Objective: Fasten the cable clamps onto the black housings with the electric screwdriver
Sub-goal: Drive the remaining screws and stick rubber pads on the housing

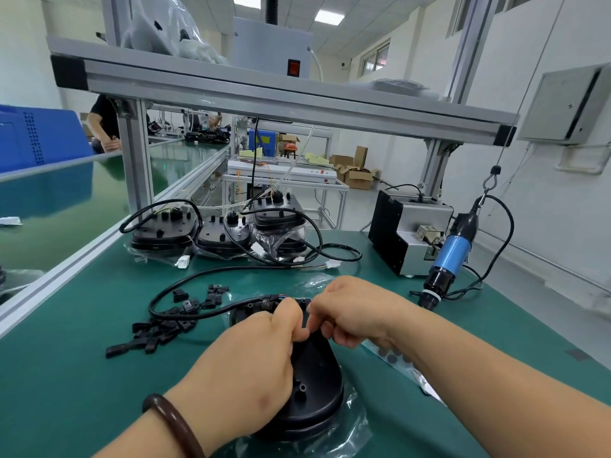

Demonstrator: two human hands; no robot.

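Note:
A black housing (315, 375) lies on clear plastic film in front of me on the green mat. My left hand (251, 361) rests on its left side, and my right hand (353, 309) is over its far end. Both hands pinch a small black piece between their fingertips above the housing; it is mostly hidden, and it looks like a cable clamp. The housing's black cable (172, 292) loops off to the left. A pile of loose black cable clamps (165, 325) lies left of the housing. The blue electric screwdriver (449, 256) hangs on the right, untouched.
Three more black housings (224, 226) with cables stand at the back of the mat. A grey screw feeder box (406, 233) sits at the back right. A strip of black round pads (393, 355) lies under my right wrist. An aluminium frame shelf (264, 94) spans overhead.

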